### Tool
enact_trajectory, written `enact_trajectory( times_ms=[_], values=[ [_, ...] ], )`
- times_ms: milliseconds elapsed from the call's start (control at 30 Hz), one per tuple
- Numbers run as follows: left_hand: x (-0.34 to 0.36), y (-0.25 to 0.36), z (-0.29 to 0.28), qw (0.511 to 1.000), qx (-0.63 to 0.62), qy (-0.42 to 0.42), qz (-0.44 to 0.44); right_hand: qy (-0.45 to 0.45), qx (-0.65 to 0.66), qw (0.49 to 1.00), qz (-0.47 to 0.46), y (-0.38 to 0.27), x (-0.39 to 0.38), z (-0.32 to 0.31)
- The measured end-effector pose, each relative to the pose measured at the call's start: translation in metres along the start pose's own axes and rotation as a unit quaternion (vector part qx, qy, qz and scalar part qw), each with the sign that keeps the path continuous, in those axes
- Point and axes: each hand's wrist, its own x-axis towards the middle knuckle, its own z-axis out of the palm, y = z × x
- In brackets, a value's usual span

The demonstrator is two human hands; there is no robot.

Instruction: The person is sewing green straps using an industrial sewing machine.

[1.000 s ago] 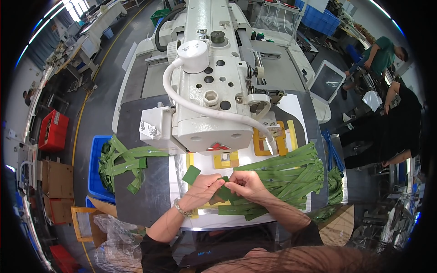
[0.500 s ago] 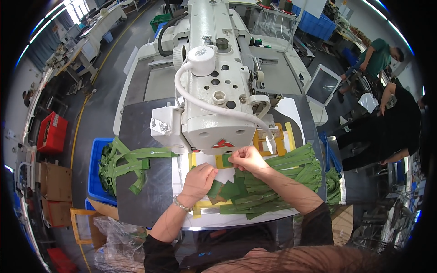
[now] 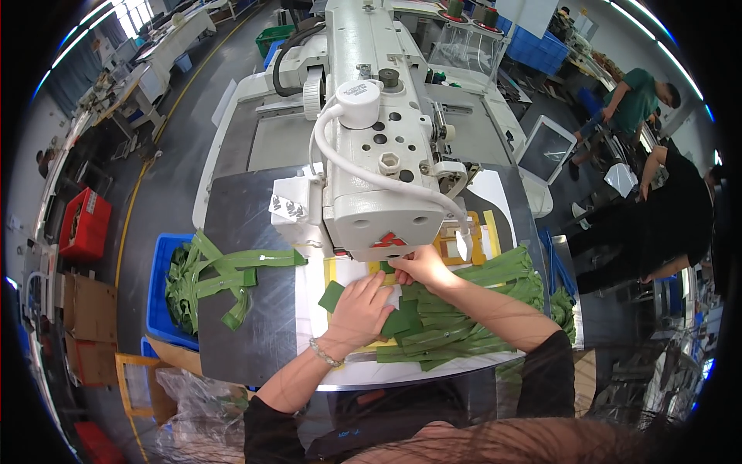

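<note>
My left hand (image 3: 359, 309) lies with fingers stretched out over the yellow-edged template (image 3: 334, 271) below the white sewing machine head (image 3: 375, 216). My right hand (image 3: 417, 267) pinches a small green fabric square (image 3: 386, 267) under the head, where the needle area is partly hidden. A loose green square (image 3: 331, 295) sits left of my left hand, and more green pieces (image 3: 398, 321) are beside it. A fan of green zipper strips (image 3: 479, 317) spreads across the white board at right.
A blue bin (image 3: 158, 298) holds green strips (image 3: 220, 286) that trail onto the metal table (image 3: 239, 348). A yellow frame (image 3: 471, 247) and blue rods (image 3: 558, 263) lie at right. Two people (image 3: 634, 100), (image 3: 665, 216) stand at the right near other equipment.
My right hand has moved up under the machine head with a green square. My left hand has left the shared grip, moved forward and spread its fingers on the template.
</note>
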Motion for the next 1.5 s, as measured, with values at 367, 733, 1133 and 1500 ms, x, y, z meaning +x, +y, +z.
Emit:
enact_trajectory(
  times_ms=[367,733,1133,1500],
  values=[
    [0.001,0.002,0.007,0.998,0.048,-0.033,-0.017,0.001,0.023,1.000,0.008,-0.002,-0.003,0.001],
    [0.010,0.006,0.004,0.994,0.108,-0.024,-0.014,-0.061,-0.031,0.997,0.019,-0.014,0.001,-0.009],
    [0.010,0.001,0.011,0.987,0.158,-0.009,0.003,-0.046,-0.061,0.997,-0.013,-0.012,0.000,-0.009],
    [0.003,-0.034,-0.008,0.996,-0.042,0.074,-0.013,-0.090,-0.477,0.677,-0.553,-0.011,-0.009,-0.053]
  ],
)
